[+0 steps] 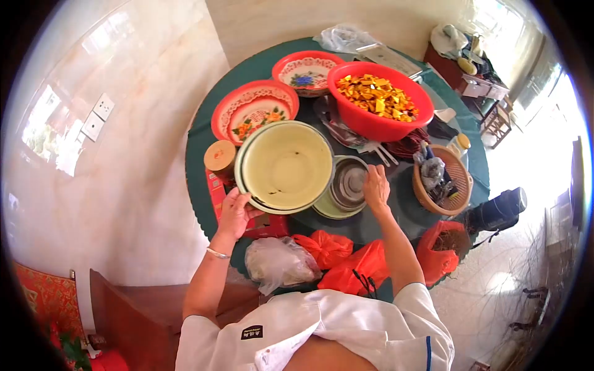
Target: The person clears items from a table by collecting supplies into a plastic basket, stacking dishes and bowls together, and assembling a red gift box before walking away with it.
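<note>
Cream basin (288, 164) between hands (235, 214), rim close beside metal bowl (351, 181)

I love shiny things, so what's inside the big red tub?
The red plastic tub holds a heap of shiny gold pieces. They cover its bottom, so whatever lies under them can't be seen.

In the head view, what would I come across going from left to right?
Wall sockets, cream basin, metal bowl, peach plastic basket, black cylindrical case.
</note>
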`<state>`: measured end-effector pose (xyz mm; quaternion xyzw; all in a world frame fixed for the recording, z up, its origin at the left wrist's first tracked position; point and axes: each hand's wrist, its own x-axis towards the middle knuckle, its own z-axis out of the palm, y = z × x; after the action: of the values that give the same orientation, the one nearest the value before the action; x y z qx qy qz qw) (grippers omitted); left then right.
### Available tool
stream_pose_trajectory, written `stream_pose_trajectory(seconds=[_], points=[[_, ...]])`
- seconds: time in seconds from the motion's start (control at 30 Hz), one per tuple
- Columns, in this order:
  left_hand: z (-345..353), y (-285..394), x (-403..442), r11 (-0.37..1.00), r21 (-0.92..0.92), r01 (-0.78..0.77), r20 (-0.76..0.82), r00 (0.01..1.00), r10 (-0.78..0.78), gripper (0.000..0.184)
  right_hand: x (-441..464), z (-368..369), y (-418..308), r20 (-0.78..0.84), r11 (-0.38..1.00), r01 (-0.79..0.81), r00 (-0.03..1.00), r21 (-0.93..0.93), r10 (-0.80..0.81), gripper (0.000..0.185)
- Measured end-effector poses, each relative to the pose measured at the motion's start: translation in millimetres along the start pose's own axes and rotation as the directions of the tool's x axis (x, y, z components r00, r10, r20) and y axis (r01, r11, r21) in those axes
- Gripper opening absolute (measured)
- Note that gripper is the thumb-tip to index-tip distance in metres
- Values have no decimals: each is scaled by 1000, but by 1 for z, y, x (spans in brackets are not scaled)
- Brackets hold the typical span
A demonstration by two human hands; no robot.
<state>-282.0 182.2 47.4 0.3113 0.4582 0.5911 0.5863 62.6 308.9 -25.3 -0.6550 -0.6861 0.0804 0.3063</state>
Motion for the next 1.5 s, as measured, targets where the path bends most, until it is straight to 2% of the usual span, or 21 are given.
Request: stream_pose_trajectory(seconds=[0.03,0.17,0.27,0.37,0.47,0.6,0.7,0.8,0.9,1.0,1.03,1.13,1.27,1.33,1.43,1.5], points=[[8,-8,1,1000,-6,23,12,1000,-23,19,-1,-7,2,-115,997,58,992,60,-51,14],[30,-32,8,997,8,83,131,988,-83,17,-12,-41,43,-332,993,-107,936,58,120,19],[34,-44,6,993,35,114,89,989,-116,17,-49,-48,102,-294,946,-310,899,100,326,21],[26,-54,3,990,44,132,63,989,-134,16,-86,-50,132,-119,816,-545,813,192,571,20],[9,-63,-4,989,40,145,24,989,-146,19,-103,-41,150,-88,816,-550,817,178,570,29],[-12,-64,-18,990,45,134,-1,991,-134,22,-105,-32,167,-105,852,-523,848,-15,519,30],[-16,-57,-33,993,56,101,-72,993,-97,21,-86,-54,109,-403,855,-360,893,-375,199,31],[-29,-58,-44,994,86,65,-88,994,-57,23,-58,-37,75,-126,986,-35,992,-164,14,41],[-22,-54,-51,998,50,43,-111,993,-37,22,-38,-13,17,154,974,-154,972,-163,179,41],[-25,-56,-56,997,58,48,-129,991,-40,18,-21,16,14,262,944,-213,924,-252,279,42],[-25,-58,-58,998,43,49,-147,988,-42,17,-18,18,13,264,933,-242,913,-267,312,37],[-31,-61,-65,997,56,60,-163,985,-50,16,-12,20,14,146,939,-239,949,-248,280,29],[-32,-61,-68,995,63,71,-166,984,-60,17,-3,-1,20,30,992,-123,992,-20,123,24],[-29,-58,-70,996,56,76,-162,985,-66,17,3,-29,5,-86,990,-138,987,16,139,23],[-23,-54,-67,994,48,95,-117,989,-89,19,5,-76,-18,-192,993,27,981,116,-5,25],[-25,-60,-62,993,54,101,-68,993,-97,20,2,-85,-27,-160,968,96,985,231,-59,24]])
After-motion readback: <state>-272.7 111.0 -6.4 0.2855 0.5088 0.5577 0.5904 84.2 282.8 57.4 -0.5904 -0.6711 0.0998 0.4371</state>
